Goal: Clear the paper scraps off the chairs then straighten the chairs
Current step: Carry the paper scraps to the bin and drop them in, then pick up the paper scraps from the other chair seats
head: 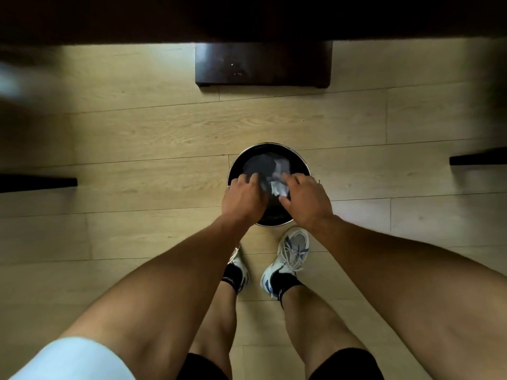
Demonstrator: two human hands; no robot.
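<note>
A round black bin stands on the wooden floor just in front of my feet. Crumpled white and grey paper scraps lie inside it. Both hands hover over the bin's near half. My left hand has its fingers bent down into the opening, with nothing clearly in them. Between the thumb and fingers of my right hand sits a bright white paper scrap. No chair seat is in view.
A dark wooden furniture base stands on the floor beyond the bin, under a dark edge across the top. Dark bars stick in from the left and right. My two sneakers stand close behind the bin.
</note>
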